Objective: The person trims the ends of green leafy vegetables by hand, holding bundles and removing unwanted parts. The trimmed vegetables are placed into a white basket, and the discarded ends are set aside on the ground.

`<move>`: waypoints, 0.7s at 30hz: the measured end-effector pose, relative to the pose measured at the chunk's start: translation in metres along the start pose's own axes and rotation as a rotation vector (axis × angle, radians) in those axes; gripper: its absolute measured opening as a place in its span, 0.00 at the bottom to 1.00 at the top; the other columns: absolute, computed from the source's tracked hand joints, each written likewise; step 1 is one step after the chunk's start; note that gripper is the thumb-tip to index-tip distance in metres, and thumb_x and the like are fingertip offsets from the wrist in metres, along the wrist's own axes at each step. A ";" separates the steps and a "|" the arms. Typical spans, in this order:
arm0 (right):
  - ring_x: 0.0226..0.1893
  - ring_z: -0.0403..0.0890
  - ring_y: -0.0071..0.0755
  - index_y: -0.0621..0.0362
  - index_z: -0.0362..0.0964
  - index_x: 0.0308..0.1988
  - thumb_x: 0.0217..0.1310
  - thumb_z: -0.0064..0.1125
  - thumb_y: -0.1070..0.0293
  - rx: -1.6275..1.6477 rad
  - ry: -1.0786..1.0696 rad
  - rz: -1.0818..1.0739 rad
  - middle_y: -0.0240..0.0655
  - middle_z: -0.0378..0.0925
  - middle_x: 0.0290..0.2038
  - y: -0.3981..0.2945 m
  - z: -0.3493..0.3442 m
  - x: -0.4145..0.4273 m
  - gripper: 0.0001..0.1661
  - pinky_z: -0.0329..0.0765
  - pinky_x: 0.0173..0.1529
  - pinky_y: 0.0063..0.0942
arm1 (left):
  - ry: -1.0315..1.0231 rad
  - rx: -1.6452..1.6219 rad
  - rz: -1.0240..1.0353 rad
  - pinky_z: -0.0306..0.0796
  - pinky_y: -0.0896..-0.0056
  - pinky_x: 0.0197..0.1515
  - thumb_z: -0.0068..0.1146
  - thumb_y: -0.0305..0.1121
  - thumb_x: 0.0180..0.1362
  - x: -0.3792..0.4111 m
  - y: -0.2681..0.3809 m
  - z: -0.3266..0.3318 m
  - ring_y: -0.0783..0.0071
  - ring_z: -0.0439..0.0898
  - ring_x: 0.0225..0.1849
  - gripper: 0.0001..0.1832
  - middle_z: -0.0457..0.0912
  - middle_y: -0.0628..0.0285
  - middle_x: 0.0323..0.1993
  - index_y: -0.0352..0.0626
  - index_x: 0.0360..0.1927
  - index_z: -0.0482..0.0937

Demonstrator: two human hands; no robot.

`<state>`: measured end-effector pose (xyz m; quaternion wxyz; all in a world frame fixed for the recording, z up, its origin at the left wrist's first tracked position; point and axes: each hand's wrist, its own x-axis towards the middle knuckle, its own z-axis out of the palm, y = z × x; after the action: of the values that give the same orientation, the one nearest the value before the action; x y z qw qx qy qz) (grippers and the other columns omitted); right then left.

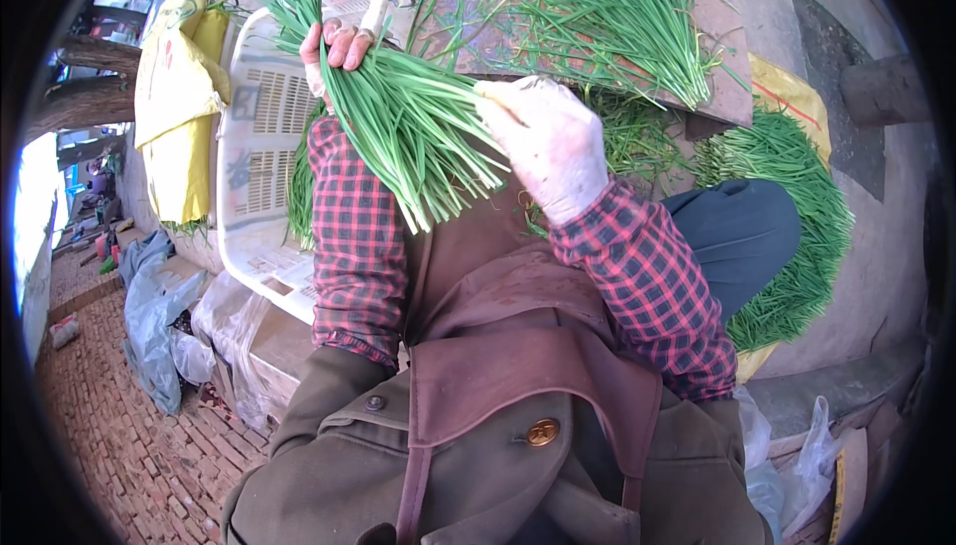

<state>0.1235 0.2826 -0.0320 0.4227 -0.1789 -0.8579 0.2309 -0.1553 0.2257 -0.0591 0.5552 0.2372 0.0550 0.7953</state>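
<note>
My left hand (pixel 340 48) is wrapped around a bunch of green garlic chives (pixel 407 123), near its leafy end. The pale stem ends fan out towards my lap. With its fingers closed, my right hand (pixel 549 138) pinches one or a few stems (pixel 482 91) at the bunch's right side; the exact count is hidden by the fingers. Both sleeves are checked red and black. A loose pile of chives (pixel 635 14) lies on a low board (pixel 478 3) beyond my right hand, with scattered leaves around it.
A white plastic basket (pixel 233 141) stands at my left, some chives (pixel 300 194) inside. Beside it is a yellow woven sack (pixel 175 104). A large heap of chives (pixel 799 224) rests on yellow sacking (pixel 795 108) at my right. Plastic bags (pixel 153 328) lie near the brick paving (pixel 127 433).
</note>
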 end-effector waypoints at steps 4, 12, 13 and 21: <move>0.31 0.77 0.33 0.59 0.77 0.41 0.50 0.65 0.71 -0.067 -0.100 -0.100 0.32 0.77 0.29 -0.038 0.002 -0.007 0.15 0.73 0.37 0.31 | 0.145 0.023 0.073 0.69 0.74 0.31 0.46 0.40 0.66 0.003 -0.004 -0.007 0.73 0.69 0.23 0.15 0.73 0.66 0.19 0.44 0.26 0.72; 0.34 0.81 0.31 0.60 0.76 0.48 0.55 0.60 0.72 0.261 -0.080 0.002 0.35 0.80 0.37 -0.030 0.000 -0.023 0.18 0.77 0.41 0.27 | -0.127 -0.020 0.004 0.68 0.68 0.44 0.40 0.41 0.68 0.003 -0.002 -0.008 0.78 0.72 0.25 0.15 0.73 0.75 0.17 0.48 0.28 0.71; 0.34 0.82 0.30 0.59 0.75 0.49 0.56 0.59 0.73 0.332 -0.075 0.070 0.36 0.80 0.39 -0.026 -0.003 -0.023 0.19 0.78 0.42 0.26 | -0.158 -0.012 0.002 0.68 0.68 0.46 0.39 0.41 0.68 0.003 0.000 -0.008 0.79 0.72 0.25 0.15 0.73 0.76 0.17 0.48 0.28 0.71; 0.34 0.82 0.30 0.58 0.79 0.42 0.51 0.60 0.76 0.176 -0.111 0.152 0.33 0.81 0.41 -0.003 -0.011 -0.026 0.15 0.80 0.41 0.24 | -0.306 -0.037 -0.008 0.64 0.61 0.58 0.33 0.42 0.68 0.004 0.007 -0.015 0.81 0.74 0.26 0.17 0.75 0.77 0.18 0.49 0.28 0.71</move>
<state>0.1474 0.2699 -0.0408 0.3698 -0.1925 -0.8404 0.3464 -0.1688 0.2291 -0.0692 0.5644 0.3450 -0.0440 0.7486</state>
